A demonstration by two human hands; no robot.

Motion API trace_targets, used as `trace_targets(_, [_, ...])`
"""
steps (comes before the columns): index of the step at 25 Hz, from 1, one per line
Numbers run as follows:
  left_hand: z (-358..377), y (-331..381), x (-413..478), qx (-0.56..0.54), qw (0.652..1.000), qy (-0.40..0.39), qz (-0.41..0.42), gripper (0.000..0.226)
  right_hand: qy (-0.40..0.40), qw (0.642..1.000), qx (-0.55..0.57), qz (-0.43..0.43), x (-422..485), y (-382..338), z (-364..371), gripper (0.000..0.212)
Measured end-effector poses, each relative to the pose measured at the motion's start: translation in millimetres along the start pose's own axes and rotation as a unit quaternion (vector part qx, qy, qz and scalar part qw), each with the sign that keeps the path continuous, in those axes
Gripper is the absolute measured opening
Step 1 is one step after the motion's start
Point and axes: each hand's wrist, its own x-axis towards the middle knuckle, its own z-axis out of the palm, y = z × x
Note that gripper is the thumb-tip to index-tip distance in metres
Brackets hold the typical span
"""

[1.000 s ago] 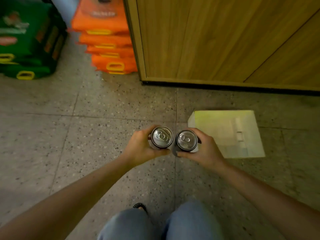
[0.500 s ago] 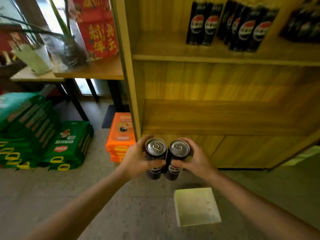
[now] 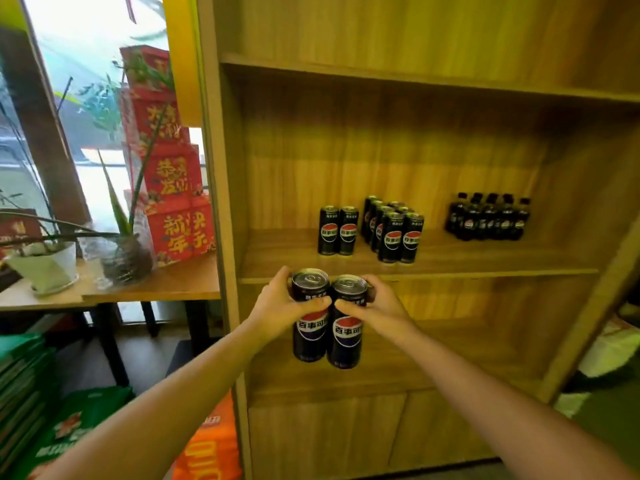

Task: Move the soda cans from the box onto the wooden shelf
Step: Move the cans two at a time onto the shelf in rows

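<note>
My left hand (image 3: pixel 277 304) grips a tall black soda can (image 3: pixel 309 336), and my right hand (image 3: pixel 379 308) grips a second black soda can (image 3: pixel 347 341) pressed against it. Both cans are upright, held just below and in front of the edge of the wooden shelf (image 3: pixel 467 263). On that shelf stand a pair of the same cans (image 3: pixel 337 230) at the left and a block of several cans (image 3: pixel 393 228) to their right. The box is out of view.
Several small dark bottles (image 3: pixel 488 218) stand further right on the shelf. A wooden table (image 3: pixel 152 287) at the left carries potted plants (image 3: pixel 121 251) and stacked red gift boxes (image 3: pixel 173 202). Green packs (image 3: pixel 52 420) and orange packs (image 3: pixel 207 445) lie on the floor.
Both hands have lifted the two cans from near the floor up to the shelf's level. The view has tilted up, and the pale box on the floor has left the frame.
</note>
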Motion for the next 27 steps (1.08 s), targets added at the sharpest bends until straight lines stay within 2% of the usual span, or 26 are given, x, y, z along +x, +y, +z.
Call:
trace_targets(6, [37,12,102,-0.025,1.000,0.011,-0.014,0.075,0.037,0.999,-0.015,-0.021,101,25,-39,0.061])
trace_targets(9, [52,7,155,-0.044,0.998,0.019,-0.033,0.085,0.025,0.999,-0.012,-0.031,162,48,-53,0.055])
trace_targets(12, [61,-3,200,-0.056,0.997,0.030,-0.045,0.072,0.000,0.999,0.020,-0.040,212,68,-56,0.056])
trace_targets(14, [63,-9,222,-0.055,0.996,0.040,-0.050,0.074,-0.006,0.999,0.024,-0.040,238,78,-54,0.057])
trace_targets(17, [66,-17,253,-0.048,0.995,0.060,-0.058,0.079,-0.015,0.999,0.019,-0.045,270,93,-49,0.056])
trace_targets(22, [74,-28,289,-0.032,0.995,0.075,-0.060,0.073,-0.010,0.998,0.040,-0.047,305,116,-42,0.051])
trace_targets(27, [78,-39,306,-0.007,0.996,0.075,-0.058,0.072,0.000,0.998,0.040,-0.048,318,127,-39,0.062])
